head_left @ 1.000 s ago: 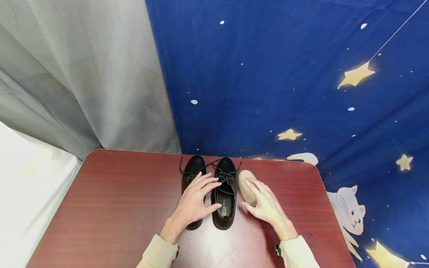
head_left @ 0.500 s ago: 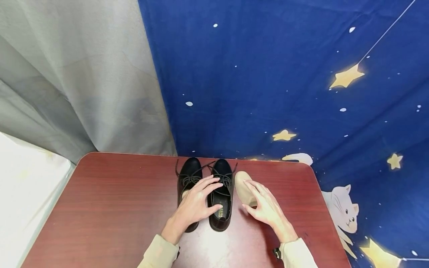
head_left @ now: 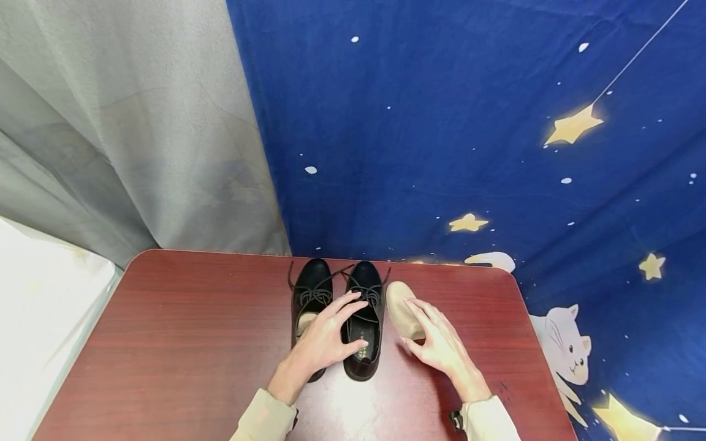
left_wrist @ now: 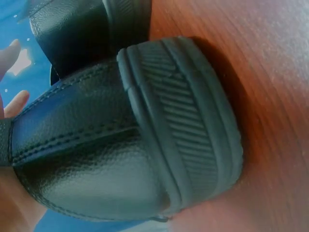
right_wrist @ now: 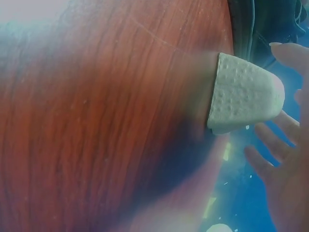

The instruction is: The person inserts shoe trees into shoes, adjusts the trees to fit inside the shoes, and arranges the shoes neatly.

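Two black lace-up shoes stand side by side on the table, toes pointing away: the left shoe (head_left: 315,274) and the right shoe (head_left: 364,274). Something beige (head_left: 305,323) shows inside the left shoe's opening. My left hand (head_left: 322,342) hovers over both shoes with fingers spread, holding nothing. A shoe heel (left_wrist: 91,130) fills much of the left wrist view, partly hiding that hand. Right of the shoes lies a beige shoe insert (head_left: 401,306), dimpled in the right wrist view. My right hand (head_left: 440,346) has relaxed fingers over and beside this insert; whether they touch it is unclear.
The reddish wooden table (head_left: 193,331) has rounded far corners. Behind its far edge hang a grey curtain (head_left: 182,153) and a blue star-patterned cloth (head_left: 419,135). White fabric (head_left: 49,318) lies beyond the left edge.
My left hand has shifted slightly right relative to the shoes, uncovering the beige piece in the left shoe. The head view has shifted slightly. The insert and shoes stay in place.
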{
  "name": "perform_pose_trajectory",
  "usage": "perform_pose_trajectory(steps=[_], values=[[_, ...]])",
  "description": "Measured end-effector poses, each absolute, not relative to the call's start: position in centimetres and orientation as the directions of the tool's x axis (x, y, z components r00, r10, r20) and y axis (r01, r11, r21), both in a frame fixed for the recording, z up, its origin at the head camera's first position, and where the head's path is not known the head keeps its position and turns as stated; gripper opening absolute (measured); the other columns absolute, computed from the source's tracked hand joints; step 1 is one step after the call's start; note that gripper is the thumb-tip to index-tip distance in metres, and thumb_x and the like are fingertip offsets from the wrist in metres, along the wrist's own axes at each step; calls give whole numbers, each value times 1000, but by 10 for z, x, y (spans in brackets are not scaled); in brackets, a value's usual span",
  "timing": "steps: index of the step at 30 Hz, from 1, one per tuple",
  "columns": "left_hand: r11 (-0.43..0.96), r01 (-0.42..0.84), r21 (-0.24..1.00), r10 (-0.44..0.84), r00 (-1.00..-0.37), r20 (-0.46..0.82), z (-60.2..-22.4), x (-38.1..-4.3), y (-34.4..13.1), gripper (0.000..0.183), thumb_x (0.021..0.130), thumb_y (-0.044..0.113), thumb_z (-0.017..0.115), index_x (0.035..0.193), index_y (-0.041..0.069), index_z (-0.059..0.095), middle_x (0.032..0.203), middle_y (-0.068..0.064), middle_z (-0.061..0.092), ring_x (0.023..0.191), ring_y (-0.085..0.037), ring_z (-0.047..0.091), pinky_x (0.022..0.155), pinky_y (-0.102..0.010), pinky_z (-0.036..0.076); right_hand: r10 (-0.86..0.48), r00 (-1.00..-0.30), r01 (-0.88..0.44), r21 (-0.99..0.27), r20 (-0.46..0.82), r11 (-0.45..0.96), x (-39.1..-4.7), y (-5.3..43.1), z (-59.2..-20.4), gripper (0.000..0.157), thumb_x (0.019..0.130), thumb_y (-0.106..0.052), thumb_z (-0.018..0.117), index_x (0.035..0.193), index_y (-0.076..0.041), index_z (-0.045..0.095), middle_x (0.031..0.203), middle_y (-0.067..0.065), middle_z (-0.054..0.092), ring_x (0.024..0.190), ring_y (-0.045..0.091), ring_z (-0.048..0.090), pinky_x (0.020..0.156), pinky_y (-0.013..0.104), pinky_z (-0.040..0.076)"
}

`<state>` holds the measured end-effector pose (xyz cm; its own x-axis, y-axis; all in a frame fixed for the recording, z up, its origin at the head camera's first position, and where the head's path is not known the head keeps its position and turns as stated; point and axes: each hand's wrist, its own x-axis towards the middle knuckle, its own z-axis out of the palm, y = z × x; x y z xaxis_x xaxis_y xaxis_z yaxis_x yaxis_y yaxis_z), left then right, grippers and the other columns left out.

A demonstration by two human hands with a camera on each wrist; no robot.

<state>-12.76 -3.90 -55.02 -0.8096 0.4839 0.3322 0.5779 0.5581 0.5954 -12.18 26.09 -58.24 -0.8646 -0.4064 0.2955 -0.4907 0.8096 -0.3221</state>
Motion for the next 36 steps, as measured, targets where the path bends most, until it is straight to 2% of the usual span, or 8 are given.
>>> perform_pose_trajectory(steps=[4,12,23,36], values=[[562,558,610,477,-822,312,-550,-127,-39,77,74,41,86,142,23,55,151,-4,45,133,-21,49,98,-43,49,-399,-867,-485,-327,297,811,-120,263,-583,85,74,-36,85,148,-16,49,140,3,52,125,26,52,103,46,41],[570,536,623,485,-831,271,-549,-125,-37,82,70,37,90,142,22,55,153,-5,41,130,-25,52,95,-44,51,-395,-871,-482,-351,292,803,-122,275,-586,75,74,-34,85,140,-13,57,142,6,52,126,26,52,102,45,41],[562,472,679,504,-846,171,-544,-121,-36,87,69,31,92,145,20,51,158,-9,34,132,-31,49,98,-49,49,-353,-898,-437,-431,263,790,-117,278,-595,67,77,-35,85,138,-21,61,144,5,50,127,24,51,100,41,42],[558,510,654,539,-822,181,-545,-124,-42,92,67,33,93,146,16,49,159,-9,33,139,-25,42,101,-43,47,-331,-906,-420,-468,264,778,-118,279,-601,68,75,-28,88,136,-20,62,143,5,52,129,24,48,103,38,37]])
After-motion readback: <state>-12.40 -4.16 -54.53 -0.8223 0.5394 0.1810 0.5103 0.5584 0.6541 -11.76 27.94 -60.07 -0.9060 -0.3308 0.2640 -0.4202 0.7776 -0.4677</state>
